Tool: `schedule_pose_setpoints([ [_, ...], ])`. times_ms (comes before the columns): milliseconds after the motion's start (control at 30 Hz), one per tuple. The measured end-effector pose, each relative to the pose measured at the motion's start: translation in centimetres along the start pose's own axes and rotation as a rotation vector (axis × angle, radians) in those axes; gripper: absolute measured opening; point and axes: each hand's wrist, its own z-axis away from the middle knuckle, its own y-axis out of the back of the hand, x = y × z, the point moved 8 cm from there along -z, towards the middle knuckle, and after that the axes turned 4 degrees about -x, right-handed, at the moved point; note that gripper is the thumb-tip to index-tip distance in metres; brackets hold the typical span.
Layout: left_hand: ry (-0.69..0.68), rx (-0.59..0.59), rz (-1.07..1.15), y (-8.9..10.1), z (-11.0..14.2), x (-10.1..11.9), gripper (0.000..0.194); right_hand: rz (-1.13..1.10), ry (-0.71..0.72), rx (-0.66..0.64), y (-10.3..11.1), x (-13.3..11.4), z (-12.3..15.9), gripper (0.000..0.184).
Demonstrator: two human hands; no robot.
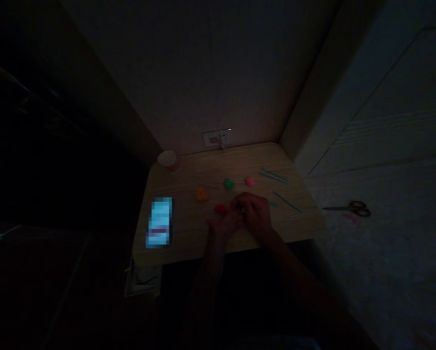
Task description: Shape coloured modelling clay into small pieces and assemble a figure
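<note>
In the dim light my left hand is held low over the small table's front, thumb stretched out and palm partly turned up. My right hand meets it from the right, its fingers curled together at the left fingers. Anything between those fingertips is too dark to make out. Just beyond my left hand lies a red lump that looks like modelling clay. Farther back are an orange lump, a green lump and a pink lump.
Thin teal sticks lie at the table's right, beside a small teal piece. A lit phone rests at the left, and a paper cup stands at the back left. Scissors are off to the right. A wall socket holds a plug.
</note>
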Motion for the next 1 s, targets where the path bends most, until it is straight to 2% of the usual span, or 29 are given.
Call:
schedule_pose_setpoints([
  [67,-0.16,0.068,-0.056,1.2,-0.8,1.5,0.074,-0.206,-0.148,0.112,0.7,2.5,-0.8,0.052],
  [167,-0.53,0.339,-0.18,3.9,-0.2,4.4,0.059,-0.463,-0.206,0.208,0.9,4.6,-1.7,0.059],
  [200,-0.598,0.391,-0.216,4.3,0.0,4.7,0.058,-0.533,-0.207,0.208,0.8,5.0,-1.8,0.06],
  [267,-0.642,0.407,-0.266,4.5,0.0,4.5,0.059,-0.652,-0.225,0.168,0.4,5.6,-2.0,0.062],
  [400,-0.567,0.362,-0.247,4.4,-1.2,3.3,0.057,-0.813,-0.337,0.113,-0.3,6.8,-1.6,0.065],
  [567,-0.391,0.438,-0.202,5.1,-2.5,2.2,0.052,-0.899,-0.431,0.204,-0.1,8.1,-0.8,0.053],
  [733,-0.361,0.396,-0.219,3.7,-2.7,2.5,0.057,-0.883,-0.462,0.209,-0.2,8.3,-0.4,0.054],
  [800,-0.337,0.384,-0.191,3.2,-2.8,2.5,0.059,-0.881,-0.422,0.142,-0.5,7.7,-0.7,0.053],
  [933,-0.305,0.338,-0.13,2.8,-3.0,2.4,0.06,-0.87,-0.374,-0.072,-2.3,6.2,-1.2,0.034],
  [1000,-0.312,0.33,-0.128,2.9,-3.0,2.5,0.059,-0.846,-0.391,-0.115,-2.8,6.2,-1.0,0.041],
])
